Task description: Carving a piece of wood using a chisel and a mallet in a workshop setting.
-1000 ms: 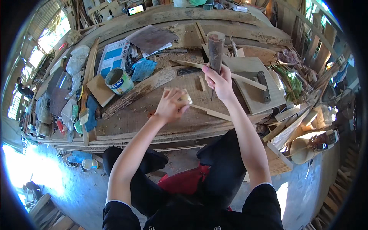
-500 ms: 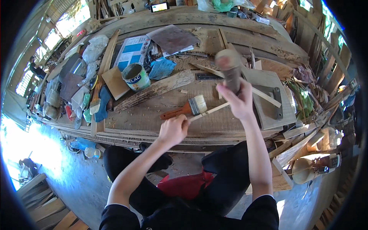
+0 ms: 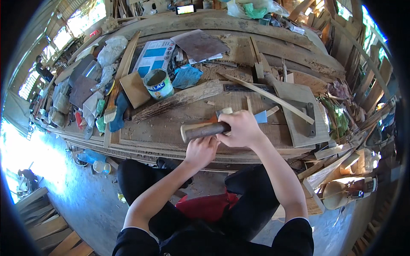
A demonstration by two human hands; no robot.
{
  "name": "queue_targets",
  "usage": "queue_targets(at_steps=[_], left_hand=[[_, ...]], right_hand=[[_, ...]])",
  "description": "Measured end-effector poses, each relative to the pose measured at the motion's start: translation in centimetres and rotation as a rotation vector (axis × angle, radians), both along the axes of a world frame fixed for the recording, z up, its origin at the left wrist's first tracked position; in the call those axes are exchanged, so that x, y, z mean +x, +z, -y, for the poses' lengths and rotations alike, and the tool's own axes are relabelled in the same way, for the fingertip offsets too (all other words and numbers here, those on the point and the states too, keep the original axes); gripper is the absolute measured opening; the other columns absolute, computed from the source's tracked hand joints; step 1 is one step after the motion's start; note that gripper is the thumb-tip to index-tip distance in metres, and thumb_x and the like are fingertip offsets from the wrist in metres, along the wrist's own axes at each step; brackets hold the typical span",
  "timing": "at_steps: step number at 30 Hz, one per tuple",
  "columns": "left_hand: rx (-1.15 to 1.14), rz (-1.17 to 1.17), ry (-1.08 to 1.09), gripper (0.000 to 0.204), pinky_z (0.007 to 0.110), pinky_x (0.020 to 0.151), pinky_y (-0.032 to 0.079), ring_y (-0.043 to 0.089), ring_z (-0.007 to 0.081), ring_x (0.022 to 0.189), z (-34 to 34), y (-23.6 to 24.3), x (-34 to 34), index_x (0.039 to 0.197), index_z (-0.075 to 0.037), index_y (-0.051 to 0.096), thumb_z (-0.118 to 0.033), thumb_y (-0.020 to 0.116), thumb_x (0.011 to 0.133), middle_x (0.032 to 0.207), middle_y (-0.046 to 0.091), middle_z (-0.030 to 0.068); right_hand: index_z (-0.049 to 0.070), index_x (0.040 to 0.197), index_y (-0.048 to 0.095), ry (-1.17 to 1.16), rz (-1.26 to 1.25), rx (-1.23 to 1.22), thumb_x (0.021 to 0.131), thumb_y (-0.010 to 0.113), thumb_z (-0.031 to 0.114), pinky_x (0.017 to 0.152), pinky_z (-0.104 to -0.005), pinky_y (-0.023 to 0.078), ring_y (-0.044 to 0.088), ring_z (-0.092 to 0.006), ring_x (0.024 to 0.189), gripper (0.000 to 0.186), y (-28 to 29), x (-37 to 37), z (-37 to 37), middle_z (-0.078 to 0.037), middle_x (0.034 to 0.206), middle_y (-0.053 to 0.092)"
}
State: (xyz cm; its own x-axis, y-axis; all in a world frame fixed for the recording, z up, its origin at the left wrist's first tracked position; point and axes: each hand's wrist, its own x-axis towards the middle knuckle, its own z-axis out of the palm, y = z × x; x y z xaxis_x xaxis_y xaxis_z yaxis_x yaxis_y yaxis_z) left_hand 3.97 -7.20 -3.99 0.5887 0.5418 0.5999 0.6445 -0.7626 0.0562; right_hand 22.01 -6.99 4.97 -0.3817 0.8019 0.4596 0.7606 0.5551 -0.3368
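Observation:
My right hand (image 3: 242, 129) is closed round a thick, dark-brown rod (image 3: 209, 130) with a pale, broader end; its exact kind is hard to make out. The rod lies level, pointing left, just above my left hand (image 3: 200, 152). The left fingers are curled and close to the right ones, pinching a thin wooden stick (image 3: 272, 111), which is mostly hidden behind my right hand. Partly covered behind the rod is a paintbrush (image 3: 215, 117) with an orange-brown handle. A flat bluish piece (image 3: 261, 117) shows beside my right hand.
A paint tin (image 3: 158, 85) and a small board (image 3: 135, 89) stand left of centre. A long thin strip (image 3: 269, 96) crosses to a flat board (image 3: 299, 106) with a metal bar on it. Rags, plastic bags and another brush (image 3: 110, 114) crowd the bench's left.
My right hand has swung down and left with the rod, from upright and raised to level over the left hand. The left hand has shifted slightly right. The brush is now partly covered.

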Motion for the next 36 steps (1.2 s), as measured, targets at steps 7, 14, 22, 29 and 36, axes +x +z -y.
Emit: queue_targets(at_steps=[7,14,22,29,36], left_hand=[[-0.628,0.386,-0.01,0.012,0.038,0.057,0.051,0.063,0.0283,0.07,0.5,0.0,0.5,0.082,-0.006,0.064,-0.019,0.062,0.083,0.084,0.062,0.0113],[0.088,0.075,-0.018,0.011,0.037,0.069,0.049,0.06,0.0258,0.082,0.0,0.1,1.5,0.083,-0.004,0.064,-0.015,0.063,0.081,0.089,0.062,0.0088],[-0.278,0.187,-0.005,0.011,0.038,0.077,0.049,0.057,0.0278,0.087,-0.6,-0.5,1.2,0.087,-0.007,0.068,-0.015,0.063,0.082,0.085,0.058,0.0076],[-0.485,0.03,0.197,0.027,0.039,0.064,0.052,0.062,0.0288,0.07,-1.2,5.3,-2.4,0.086,-0.003,0.066,-0.028,0.069,0.077,0.09,0.065,0.0116],[-0.209,0.177,-0.039,0.065,0.039,0.078,0.05,0.062,0.03,0.084,0.0,11.9,-5.9,0.124,-0.002,0.051,-0.033,0.073,0.072,0.1,0.063,0.0145]], right_hand=[[0.009,0.077,0.06,-0.046,-0.162,0.023,0.062,0.074,0.022,0.051,-0.0407,0.047,0.059,-0.0323,0.055,0.024,0.0,0.9,-0.6,-0.01,0.054,0.054],[0.012,0.076,0.063,-0.059,-0.108,-0.017,0.062,0.072,0.027,0.055,-0.0424,0.051,0.063,-0.0314,0.059,0.022,-0.2,0.6,-0.6,-0.01,0.06,0.061],[0.011,0.079,0.064,-0.077,-0.074,-0.051,0.063,0.071,0.027,0.058,-0.0429,0.052,0.063,-0.0323,0.062,0.023,-0.2,1.1,-0.8,-0.01,0.062,0.062],[0.01,0.078,0.064,-0.131,0.022,-0.117,0.064,0.072,0.026,0.061,-0.0448,0.051,0.062,-0.0355,0.064,0.022,-0.1,1.3,-0.5,-0.013,0.062,0.06],[0.011,0.075,0.062,-0.159,0.204,-0.183,0.063,0.071,0.029,0.063,-0.0455,0.051,0.064,-0.0332,0.068,0.023,-0.2,-0.1,-0.4,-0.011,0.065,0.062]])
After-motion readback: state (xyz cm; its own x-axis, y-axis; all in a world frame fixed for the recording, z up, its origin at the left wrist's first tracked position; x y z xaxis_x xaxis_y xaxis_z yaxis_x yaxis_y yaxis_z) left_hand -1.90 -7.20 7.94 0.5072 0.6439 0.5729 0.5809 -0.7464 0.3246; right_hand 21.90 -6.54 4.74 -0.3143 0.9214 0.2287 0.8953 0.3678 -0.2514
